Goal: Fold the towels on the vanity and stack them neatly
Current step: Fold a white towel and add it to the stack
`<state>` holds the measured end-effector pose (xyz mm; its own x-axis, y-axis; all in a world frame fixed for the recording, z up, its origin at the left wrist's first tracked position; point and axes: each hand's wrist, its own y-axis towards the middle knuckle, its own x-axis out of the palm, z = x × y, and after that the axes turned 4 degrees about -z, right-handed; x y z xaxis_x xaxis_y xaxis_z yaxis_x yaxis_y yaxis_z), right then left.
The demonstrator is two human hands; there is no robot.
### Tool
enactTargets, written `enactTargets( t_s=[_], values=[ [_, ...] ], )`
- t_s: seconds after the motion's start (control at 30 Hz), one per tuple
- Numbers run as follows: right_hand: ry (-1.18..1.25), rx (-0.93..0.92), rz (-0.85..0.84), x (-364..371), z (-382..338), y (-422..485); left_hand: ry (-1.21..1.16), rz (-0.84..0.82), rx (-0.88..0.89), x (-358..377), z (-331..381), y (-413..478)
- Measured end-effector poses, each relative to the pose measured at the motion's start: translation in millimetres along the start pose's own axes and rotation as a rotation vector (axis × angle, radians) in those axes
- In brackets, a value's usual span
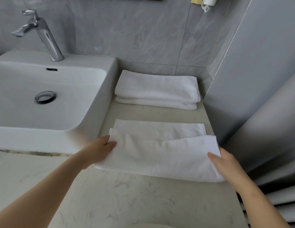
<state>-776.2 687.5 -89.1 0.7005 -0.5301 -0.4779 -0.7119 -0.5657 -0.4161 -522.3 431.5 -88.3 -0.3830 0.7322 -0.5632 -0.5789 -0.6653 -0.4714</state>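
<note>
A white towel [160, 153] is held at both short ends on the counter [127, 195]. It lies just right of the sink [44, 99] and in front of a stack [156, 89] of two folded towels, from which it is set apart by a strip of bare counter. The towel's left edge is pinched by the left hand [100, 150], thumb on top and fingers tucked beneath. Its right end is gripped the same way by the right hand [226, 163], thumb laid on the cloth and fingers hidden under it. An upper layer is raised a little off a lower one, whose far edge lies flat and shows beyond it.

The step in hand is judged to be a lengthwise fold, with the stacking not yet done. Several faults could arise from here. The upper edge dips in the middle and is uneven from left to right, so a skewed, creased fold would be left if it were laid down as it is. The lower layer could be dragged out of line if the cloth were pulled rather than lifted. The right end lies close to the wall [258, 96], so the right hand could be crowded and the corner let slip. If the towel were set down off-centre, the stack could be left uneven or pushed askew.
</note>
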Motion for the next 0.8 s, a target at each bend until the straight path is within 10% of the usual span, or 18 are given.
enactTargets(
  t_s=[0.17,0.47,0.8],
  values=[
    [0.040,0.049,-0.165,1.6,0.3,-5.1,-0.090,0.018,-0.020,1.6,-2.5,-5.6],
    [0.272,-0.130,0.090,-4.7,-21.3,6.4,-0.359,0.240,0.074,-10.1,10.3,-4.6],
    [0.090,0.043,0.064,9.0,-15.5,44.3,0.130,0.262,-0.085,8.1,9.1,27.0]
  ],
)
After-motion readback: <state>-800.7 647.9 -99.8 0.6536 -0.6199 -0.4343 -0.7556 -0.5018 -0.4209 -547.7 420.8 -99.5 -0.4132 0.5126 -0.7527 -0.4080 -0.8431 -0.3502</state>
